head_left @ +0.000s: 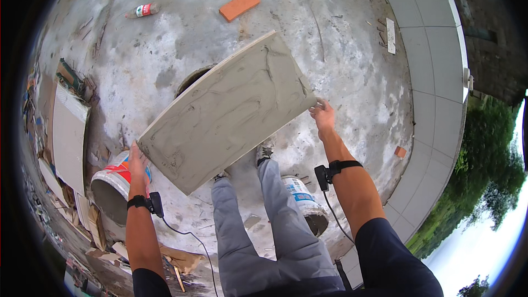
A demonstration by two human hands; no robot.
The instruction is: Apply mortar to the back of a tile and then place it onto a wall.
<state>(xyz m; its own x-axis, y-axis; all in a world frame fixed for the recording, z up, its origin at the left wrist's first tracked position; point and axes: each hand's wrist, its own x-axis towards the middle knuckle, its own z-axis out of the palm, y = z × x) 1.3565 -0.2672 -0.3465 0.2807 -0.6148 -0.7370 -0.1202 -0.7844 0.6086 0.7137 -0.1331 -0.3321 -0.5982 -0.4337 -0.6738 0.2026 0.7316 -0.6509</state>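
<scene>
Slab (224, 114), its upper face smeared with grey mortar (242, 99), lies between my two hands, just ahead of my shoes (264, 152). Its long axis runs aslant, from near left to far right, so my hands meet it at opposite corners: my left hand (136, 164) at the far corner of the left end, my right hand (323, 114) at the near corner of the right end. From the left hand it stretches ahead and to the right; from the right hand it runs back leftward and toward me. The left hand is nearer my body. Both hands touch the slab, yet the undersides of my fingers are hidden, so I cannot tell whether either is closed on it.

Past the far long edge shows a dark round rim (192, 80), mostly covered; whether the slab bears on it I cannot tell. Beside my left wrist stands a bucket (113, 170) with a printed red, blue and white label; by my right leg is another, the white bucket (300, 193), printed in blue. Farther out on the floor (357, 71) lie a bottle (143, 10) wearing a red printed label and a plain orange brick (239, 5)
</scene>
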